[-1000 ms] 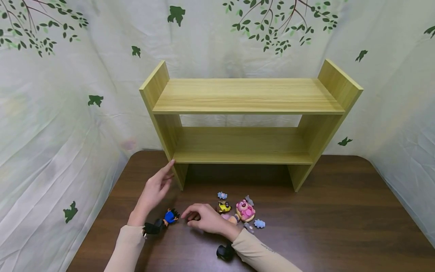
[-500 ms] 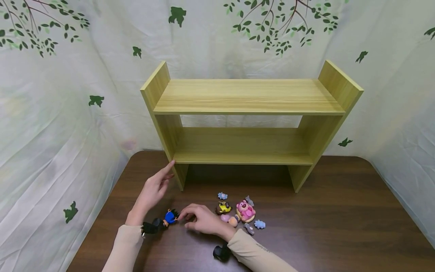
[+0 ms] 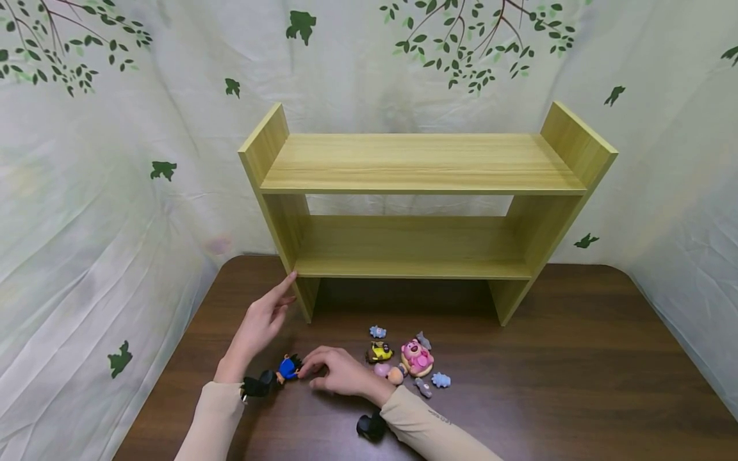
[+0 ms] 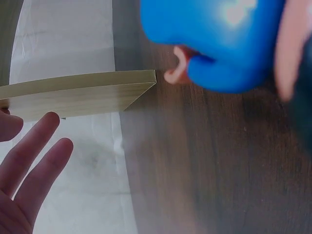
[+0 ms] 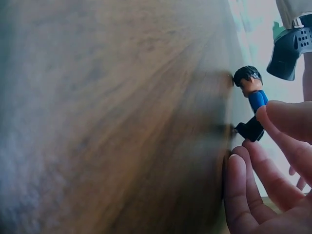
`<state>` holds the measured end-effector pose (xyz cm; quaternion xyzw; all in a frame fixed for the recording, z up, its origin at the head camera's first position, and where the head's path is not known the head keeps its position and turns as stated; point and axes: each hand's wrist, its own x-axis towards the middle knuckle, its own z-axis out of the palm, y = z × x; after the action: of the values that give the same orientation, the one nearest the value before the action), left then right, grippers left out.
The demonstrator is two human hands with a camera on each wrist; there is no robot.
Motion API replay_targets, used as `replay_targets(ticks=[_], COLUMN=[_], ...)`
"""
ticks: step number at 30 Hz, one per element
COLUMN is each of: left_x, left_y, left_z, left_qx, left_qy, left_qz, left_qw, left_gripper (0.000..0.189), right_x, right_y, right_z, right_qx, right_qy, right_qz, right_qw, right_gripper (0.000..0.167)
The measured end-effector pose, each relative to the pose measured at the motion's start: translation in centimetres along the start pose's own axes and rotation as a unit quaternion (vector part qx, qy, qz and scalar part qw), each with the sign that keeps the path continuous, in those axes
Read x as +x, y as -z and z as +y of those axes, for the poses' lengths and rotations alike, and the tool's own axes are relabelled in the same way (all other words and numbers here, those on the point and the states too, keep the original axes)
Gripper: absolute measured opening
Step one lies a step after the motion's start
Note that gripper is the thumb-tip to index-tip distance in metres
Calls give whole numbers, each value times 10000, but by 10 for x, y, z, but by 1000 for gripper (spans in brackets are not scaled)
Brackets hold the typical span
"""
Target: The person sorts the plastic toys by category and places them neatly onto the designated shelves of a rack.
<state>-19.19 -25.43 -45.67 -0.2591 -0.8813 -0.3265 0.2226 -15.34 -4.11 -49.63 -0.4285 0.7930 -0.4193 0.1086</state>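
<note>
A small figurine (image 3: 287, 369) with black hair, a blue top and black legs lies on the brown table, face down in the right wrist view. My right hand (image 3: 340, 372) reaches in from the right, loosely bent fingertips right at the figurine's side. In the right wrist view the thumb and forefinger overlap the figurine's body (image 5: 257, 100). My left hand (image 3: 259, 323) has its forefinger stretched to the left front corner of the wooden shelf (image 3: 412, 269). Its other fingers (image 4: 39, 156) are spread in the left wrist view, where the figurine's blue top (image 4: 219, 24) looms close.
Right of my right hand sit a pink bear figure (image 3: 416, 358), a yellow-and-brown toy (image 3: 379, 351), and small blue pieces (image 3: 441, 380) and grey pieces (image 3: 423, 387). The two-tier shelf stands behind them. A leaf-print cloth (image 3: 104, 256) hangs around the table (image 3: 565, 384).
My right hand has slid a little to the left, bringing its fingertips up to the figurine. My left hand keeps its place at the shelf's corner.
</note>
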Motion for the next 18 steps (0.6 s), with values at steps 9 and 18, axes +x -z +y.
replay_targets(ticks=[9, 18], left_x=[0, 0], left_y=[-1, -1], left_z=[0, 1], left_qx=[42, -28], left_qy=[19, 174], left_qz=[-23, -77], left_qw=[10000, 9998], left_gripper=[83, 82], right_x=[0, 1], right_y=[1, -2], right_z=[2, 0], right_qx=[33, 0], right_qy=[138, -152], right_qz=[32, 80], right_qw=[9999, 9999], right_gripper=[21, 24])
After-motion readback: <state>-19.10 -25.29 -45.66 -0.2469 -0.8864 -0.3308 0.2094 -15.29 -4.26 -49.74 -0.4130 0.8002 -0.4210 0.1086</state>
